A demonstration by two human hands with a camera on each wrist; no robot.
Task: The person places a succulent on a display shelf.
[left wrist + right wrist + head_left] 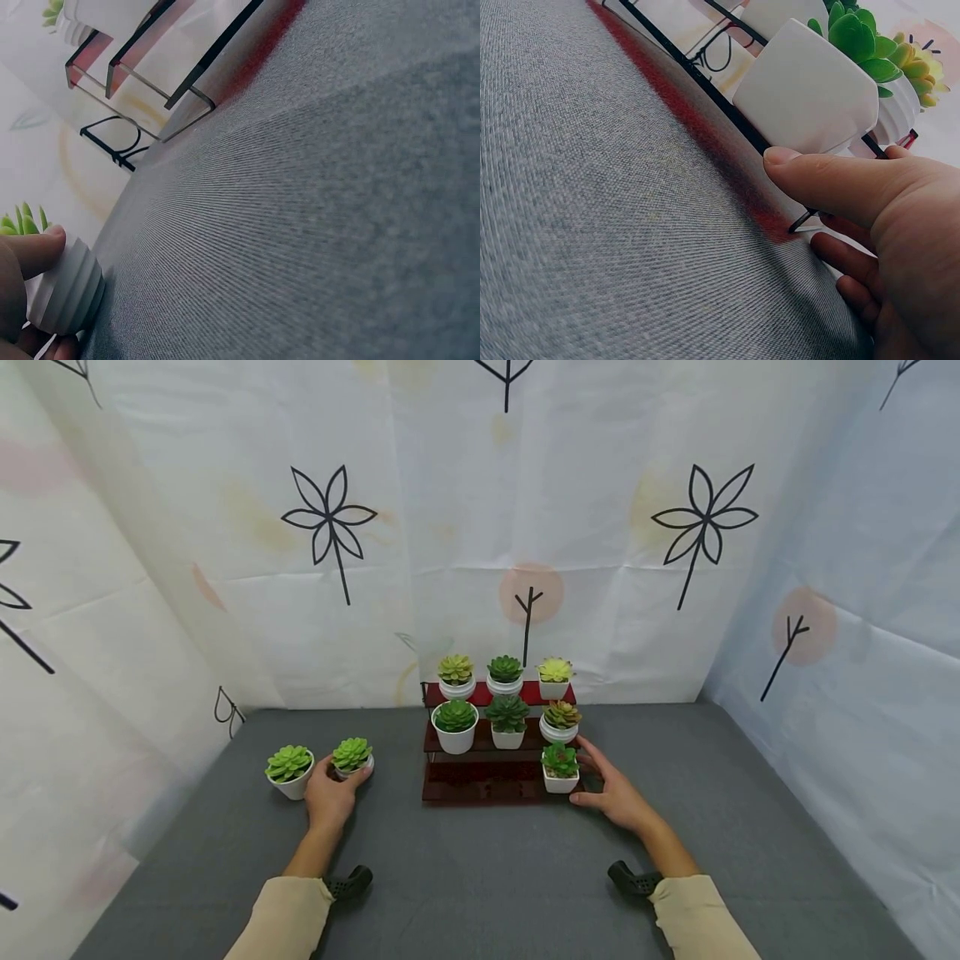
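Observation:
My left hand [328, 795] grips a small succulent [351, 755] in a white ribbed pot [67, 289], thumb and fingers round its sides, at the grey tabletop. Another potted succulent [289, 767] stands just left of that hand. A dark red three-tier display stand [480, 785] holds several potted succulents on its upper two tiers. On its bottom tier, at the right end, sits a square white pot [806, 86] with a green succulent [559, 760]. My right hand [611, 789] is at this end, fingers spread, thumb by the bottom tier's front edge beside the pot.
The grey table [480, 877] carries the stand near its back edge. Pale cloth walls [480, 510] with printed flowers enclose the back and both sides. A thin dark cord loop [227, 710] hangs at the back left corner.

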